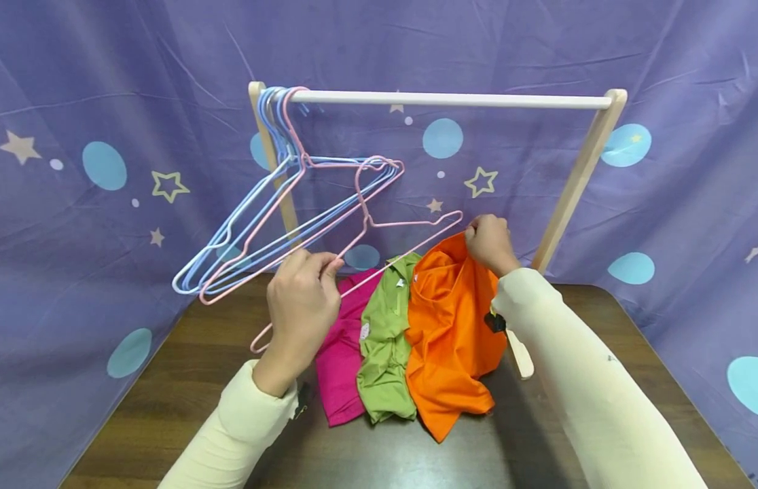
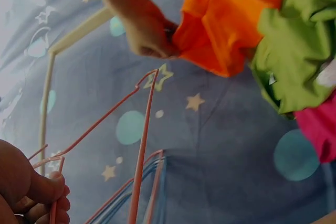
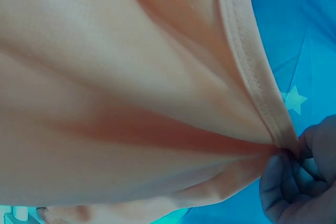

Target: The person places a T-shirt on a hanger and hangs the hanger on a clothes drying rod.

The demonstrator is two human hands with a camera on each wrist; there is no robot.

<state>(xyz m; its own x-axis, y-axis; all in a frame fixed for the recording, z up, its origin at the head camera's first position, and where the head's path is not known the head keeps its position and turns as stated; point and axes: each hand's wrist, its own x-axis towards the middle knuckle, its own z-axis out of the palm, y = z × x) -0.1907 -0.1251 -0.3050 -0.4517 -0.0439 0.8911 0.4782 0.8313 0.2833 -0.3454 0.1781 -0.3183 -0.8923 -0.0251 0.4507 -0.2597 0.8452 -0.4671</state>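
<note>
A pink hanger (image 1: 399,223) is gripped by my left hand (image 1: 303,299) along its left sloping side, between thumb and fingers. Its hook points up, and its right tip reaches close to the orange garment (image 1: 446,326). My right hand (image 1: 490,241) pinches that garment by its hemmed upper edge and lifts it, as the right wrist view shows with the cloth (image 3: 157,87) stretched from the fingertips. The garment's lower part hangs down to the table. Left of it lie a green garment (image 1: 385,353) and a magenta garment (image 1: 342,367).
Several blue, white and pink hangers (image 1: 250,224) hang at the left end of a white rail (image 1: 452,100). Wooden posts (image 1: 574,176) hold the rail on a dark wooden table (image 1: 171,401). A patterned purple curtain (image 1: 367,41) stands behind.
</note>
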